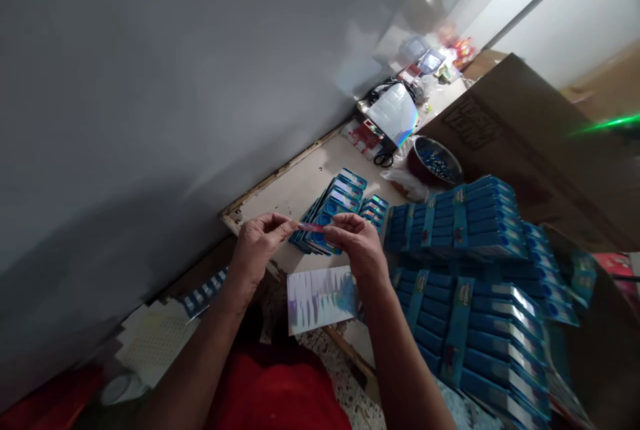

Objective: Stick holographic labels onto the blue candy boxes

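Strip (312,227), pinkish, gripped btwn L fingers (283,229) & R fingers (338,237), above blue cards (336,207) on tbl (295,187).

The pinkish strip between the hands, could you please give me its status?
Left hand pinching one end, right hand the other. Pinkish strip spanning the gap. Blue cards behind it in view.

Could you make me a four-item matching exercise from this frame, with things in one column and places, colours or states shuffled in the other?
1. strip
2. bowl
3. scissors
4. cardboard box

A. black-handled
B. brown, with lettering
C. pinched between left hand and right hand
D. holding small pieces, some blue

Pairs: 1-C, 2-D, 3-A, 4-B
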A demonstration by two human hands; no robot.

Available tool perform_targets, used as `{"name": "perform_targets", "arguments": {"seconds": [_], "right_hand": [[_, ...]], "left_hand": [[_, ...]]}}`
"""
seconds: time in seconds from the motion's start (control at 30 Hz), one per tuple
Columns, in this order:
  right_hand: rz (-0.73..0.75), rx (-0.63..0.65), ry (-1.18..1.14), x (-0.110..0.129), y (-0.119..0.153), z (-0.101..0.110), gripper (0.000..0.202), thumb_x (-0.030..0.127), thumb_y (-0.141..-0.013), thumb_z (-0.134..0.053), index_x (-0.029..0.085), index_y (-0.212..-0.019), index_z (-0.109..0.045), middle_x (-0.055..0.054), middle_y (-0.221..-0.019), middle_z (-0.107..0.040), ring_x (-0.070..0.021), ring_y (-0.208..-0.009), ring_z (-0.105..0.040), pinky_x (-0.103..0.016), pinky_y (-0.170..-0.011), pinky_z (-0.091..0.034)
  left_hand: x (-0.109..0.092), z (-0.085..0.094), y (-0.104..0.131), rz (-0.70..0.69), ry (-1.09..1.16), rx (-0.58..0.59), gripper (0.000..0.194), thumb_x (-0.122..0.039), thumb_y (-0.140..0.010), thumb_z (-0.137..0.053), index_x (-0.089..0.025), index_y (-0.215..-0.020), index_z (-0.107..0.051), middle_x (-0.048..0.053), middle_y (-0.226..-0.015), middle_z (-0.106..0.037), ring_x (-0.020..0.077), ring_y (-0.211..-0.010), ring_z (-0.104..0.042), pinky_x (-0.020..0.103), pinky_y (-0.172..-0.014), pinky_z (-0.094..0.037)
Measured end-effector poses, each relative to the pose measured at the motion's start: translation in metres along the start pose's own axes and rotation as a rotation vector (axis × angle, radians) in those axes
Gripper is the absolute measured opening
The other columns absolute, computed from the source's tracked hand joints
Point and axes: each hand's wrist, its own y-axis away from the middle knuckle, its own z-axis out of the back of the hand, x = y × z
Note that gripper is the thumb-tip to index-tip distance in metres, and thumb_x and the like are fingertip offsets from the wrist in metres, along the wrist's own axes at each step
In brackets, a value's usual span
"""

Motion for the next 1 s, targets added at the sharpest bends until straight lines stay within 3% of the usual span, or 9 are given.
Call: {"name": "perform_targets", "arguments": {"seconds": [0.17,0.27,0.43,0.57,1.0], "right_hand": [[0.184,-0.197,0.055,-0.009,0.003,0.005,0.035,0.030,-0.061,-0.093,0.019,-0.075,-0.062,0.001,-0.068,-0.070,-0.0136,-0.061,-0.063,-0.025,-0.060,-0.049],[0.273,-0.265,0.157,-0.006,-0.007,0.008,0.032,0.032,-0.067,-0.088,0.020,-0.076,-0.060,0.003,-0.068,-0.065,-0.0124,-0.061,-0.058,-0.024,-0.058,-0.045],[0.386,-0.394,0.397,0.000,-0.033,0.013,0.022,0.026,-0.069,-0.077,0.022,-0.082,-0.059,0.004,-0.069,-0.064,-0.0136,-0.063,-0.059,-0.025,-0.062,-0.045],[0.381,-0.441,0.540,-0.004,-0.045,0.016,0.020,0.022,-0.069,-0.069,0.023,-0.087,-0.060,0.004,-0.072,-0.065,-0.0148,-0.064,-0.061,-0.026,-0.063,-0.045],[0.364,-0.434,0.620,-0.008,-0.051,0.019,0.022,0.027,-0.071,-0.072,0.023,-0.089,-0.061,0.003,-0.073,-0.067,-0.0166,-0.065,-0.062,-0.028,-0.064,-0.046]], "left_hand": [[-0.018,-0.009,-0.018,-0.153,-0.496,0.002,0.025,-0.045,-0.081,-0.074,-0.021,-0.074,-0.074,0.002,-0.073,-0.072,0.0189,-0.071,-0.063,0.029,-0.069,-0.042],[-0.024,-0.025,-0.035,-0.214,-0.634,-0.019,0.022,-0.044,-0.081,-0.073,-0.022,-0.074,-0.074,0.003,-0.076,-0.075,0.0207,-0.074,-0.066,0.031,-0.072,-0.044],[-0.020,-0.048,-0.072,-0.203,-0.662,0.053,0.019,-0.041,-0.081,-0.074,-0.022,-0.077,-0.075,0.007,-0.081,-0.077,0.0223,-0.078,-0.069,0.032,-0.076,-0.047],[-0.011,-0.053,-0.090,-0.191,-0.662,0.082,0.018,-0.038,-0.080,-0.075,-0.021,-0.078,-0.075,0.007,-0.082,-0.078,0.0220,-0.079,-0.070,0.032,-0.075,-0.047],[-0.002,-0.052,-0.095,-0.157,-0.562,0.091,0.018,-0.037,-0.079,-0.075,-0.020,-0.076,-0.076,0.007,-0.081,-0.077,0.0212,-0.076,-0.068,0.033,-0.074,-0.047]]}}
